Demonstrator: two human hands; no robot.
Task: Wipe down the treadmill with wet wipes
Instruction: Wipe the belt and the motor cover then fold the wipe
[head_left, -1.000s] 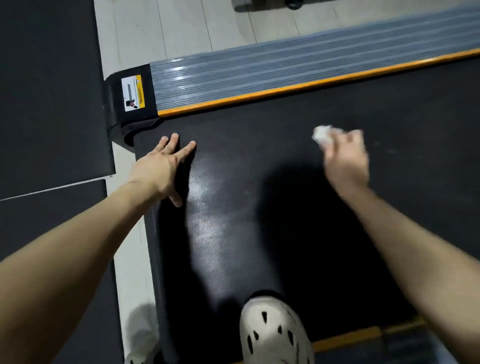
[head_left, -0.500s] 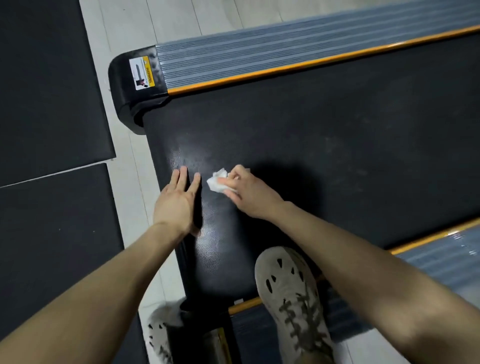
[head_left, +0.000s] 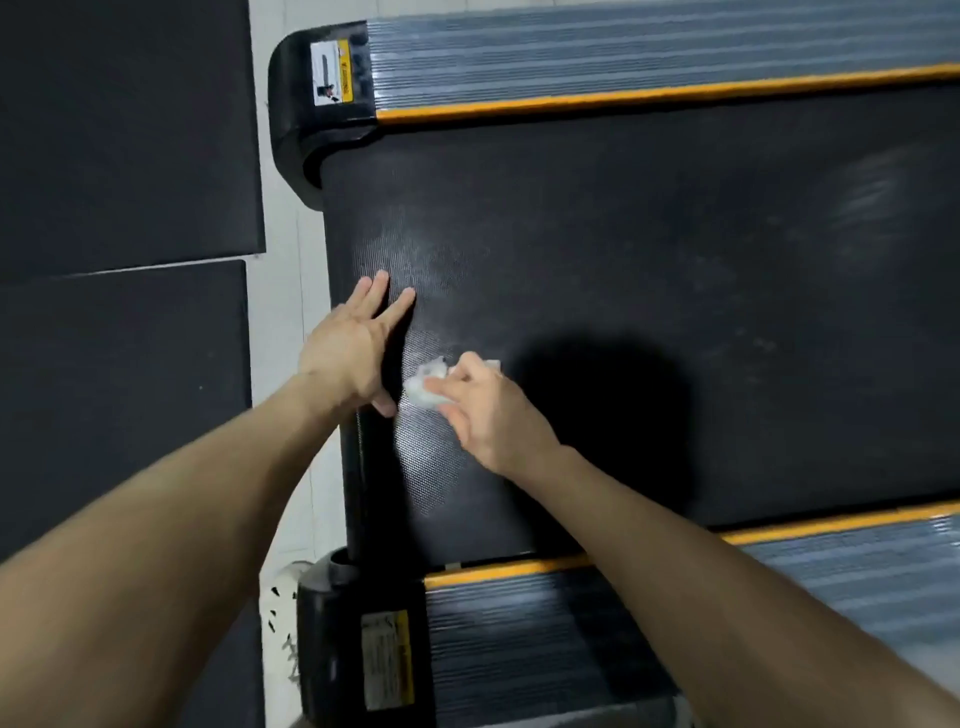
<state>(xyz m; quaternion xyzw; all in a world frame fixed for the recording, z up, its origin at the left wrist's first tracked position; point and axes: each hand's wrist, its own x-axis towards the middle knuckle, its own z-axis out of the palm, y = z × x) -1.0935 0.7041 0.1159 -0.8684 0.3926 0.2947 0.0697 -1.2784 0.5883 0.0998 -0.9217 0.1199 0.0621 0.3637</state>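
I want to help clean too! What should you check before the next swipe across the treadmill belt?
1. Wipe held firmly: ok. The right hand pinches the crumpled wet wipe.
2. Wipe on the surface: ok. It sits on the treadmill belt, near the belt's end.
3. Other hand out of the way: not ok. The left hand rests flat on the belt right beside the wipe.
4. Belt all clean: not ok. Some pale smudges show farther along the belt.
5. Wipe wet enough: cannot tell.
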